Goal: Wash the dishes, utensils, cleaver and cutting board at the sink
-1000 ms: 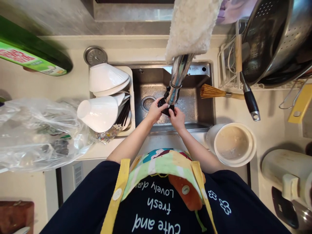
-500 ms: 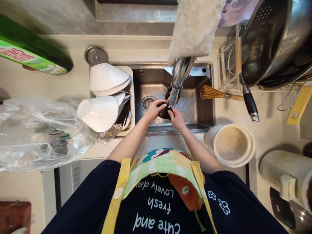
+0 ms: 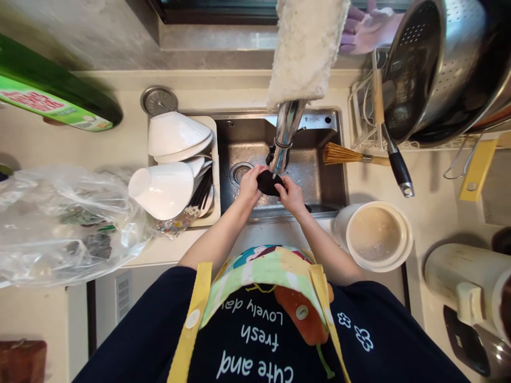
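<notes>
My left hand (image 3: 249, 186) and my right hand (image 3: 291, 196) are both closed around a small dark round object (image 3: 268, 182), held between them over the steel sink (image 3: 323, 175). The object sits right under the spout of the chrome faucet (image 3: 284, 139). I cannot make out what the dark object is. A white fluffy cloth (image 3: 307, 48) hangs over the top of the faucet.
A rack with upturned white bowls (image 3: 171, 159) and chopsticks stands left of the sink. A bamboo brush (image 3: 347, 155) lies on the sink's right rim. A cream pot (image 3: 375, 234), a steel colander (image 3: 431, 58), a plastic bag (image 3: 59, 218) and a kettle (image 3: 467, 282) surround the counter.
Both hands keep hold of the dark object under the faucet and have turned it slightly; the view has shifted a little downward.
</notes>
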Demonstrator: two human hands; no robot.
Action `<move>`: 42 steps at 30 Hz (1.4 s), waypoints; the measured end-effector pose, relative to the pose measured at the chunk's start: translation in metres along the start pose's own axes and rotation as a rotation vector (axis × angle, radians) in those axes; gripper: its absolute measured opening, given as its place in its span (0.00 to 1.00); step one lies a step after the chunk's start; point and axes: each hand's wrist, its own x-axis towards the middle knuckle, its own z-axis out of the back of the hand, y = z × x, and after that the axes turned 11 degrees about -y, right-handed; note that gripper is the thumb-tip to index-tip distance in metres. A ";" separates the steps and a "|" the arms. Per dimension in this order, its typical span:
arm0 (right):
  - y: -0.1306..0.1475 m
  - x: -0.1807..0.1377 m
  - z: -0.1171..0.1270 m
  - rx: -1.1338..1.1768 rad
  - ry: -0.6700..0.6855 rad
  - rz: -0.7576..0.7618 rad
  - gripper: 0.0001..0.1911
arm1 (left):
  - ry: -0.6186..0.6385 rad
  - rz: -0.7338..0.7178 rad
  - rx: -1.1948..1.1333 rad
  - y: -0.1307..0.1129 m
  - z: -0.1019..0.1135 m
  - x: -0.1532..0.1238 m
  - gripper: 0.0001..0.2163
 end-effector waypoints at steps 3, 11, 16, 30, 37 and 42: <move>0.001 0.001 0.006 0.019 -0.073 0.028 0.10 | 0.064 0.000 0.017 -0.004 -0.005 -0.006 0.10; 0.021 0.005 0.053 -0.054 -0.143 0.169 0.10 | 0.168 -0.068 0.016 -0.003 -0.019 -0.026 0.09; 0.032 0.009 0.094 -0.202 -0.407 0.249 0.14 | 0.146 0.023 0.281 0.003 -0.018 -0.024 0.18; 0.025 0.068 0.167 -0.263 -0.981 0.122 0.17 | 0.685 0.135 0.370 -0.018 -0.100 -0.078 0.19; 0.020 0.089 0.167 -0.295 -0.849 -0.078 0.18 | 0.806 -0.222 0.217 -0.047 -0.202 -0.092 0.24; 0.021 0.095 0.171 -0.337 -0.735 -0.201 0.18 | 0.806 -0.362 0.353 -0.048 -0.230 -0.090 0.19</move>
